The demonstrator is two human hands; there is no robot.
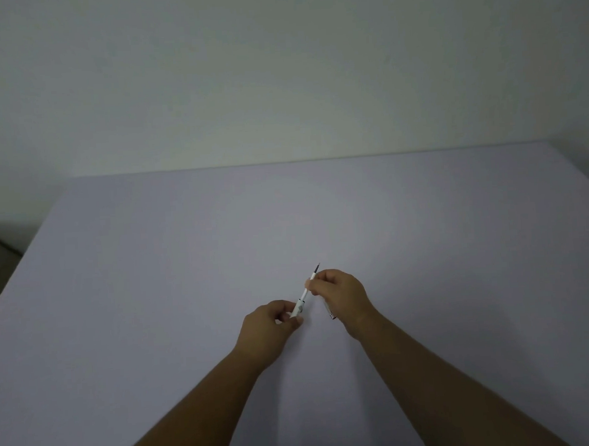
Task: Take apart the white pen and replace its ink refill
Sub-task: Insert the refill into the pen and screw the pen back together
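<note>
From my remote seat I go from the left. My left hand (269, 326) holds the lower end of the white pen (299, 306); its grip is pressed together, thumb and forefinger pinching the barrel. The pen is in the air above the pale tabletop (153, 281), a little below the middle of the view, and it points to about 1 o'clock. A thin refill (313, 276) with a dark tip comes out of the upper end.

My right hand (339, 293) pinches this thin part with thumb and forefinger, the grip closed on it. Under the right palm, at about 4 o'clock from the pen, I see a small clear piece (330, 311); it may be another part of the pen, but I cannot tell.

I judge the pen is very light and stiff, smooth plastic, so it can slip between dry fingers. The refill is thin and could bend. I would hold the barrel at its thick part and pull the refill straight along the axis, near the place where it leaves the barrel, not at the tip.
</note>
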